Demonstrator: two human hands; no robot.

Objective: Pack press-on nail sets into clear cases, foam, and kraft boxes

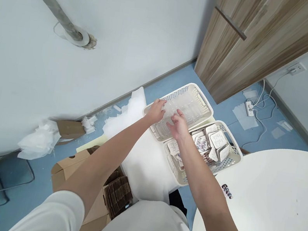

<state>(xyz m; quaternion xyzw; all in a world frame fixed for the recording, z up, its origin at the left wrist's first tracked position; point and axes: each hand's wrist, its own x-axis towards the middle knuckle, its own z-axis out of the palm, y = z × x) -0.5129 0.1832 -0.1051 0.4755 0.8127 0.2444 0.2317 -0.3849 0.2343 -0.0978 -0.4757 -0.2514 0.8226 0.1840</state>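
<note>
My left hand (pixel 156 112) is over the left side of a cream plastic basket (pixel 208 111), its fingers curved and parted from the thumb. My right hand (pixel 180 125) is above the basket's near side, fingers spread, palm turned inward. Clear plastic pieces (pixel 189 105), like thin boxes or trays, lie in rows in this basket. Whether my fingertips touch them I cannot tell. Beneath my right forearm, a second cream basket (pixel 235 157) holds printed white cards (pixel 218 139) and small packs of dark and pale round items (pixel 201 143).
A round white table (pixel 274 191) stands at right, bearing a small strip of dark beads (pixel 227 191). An open cardboard box (pixel 70 166) with brown cardboard pieces (pixel 117 196) is at lower left. A wooden cabinet (pixel 239 63) and power strip (pixel 249 108) lie beyond.
</note>
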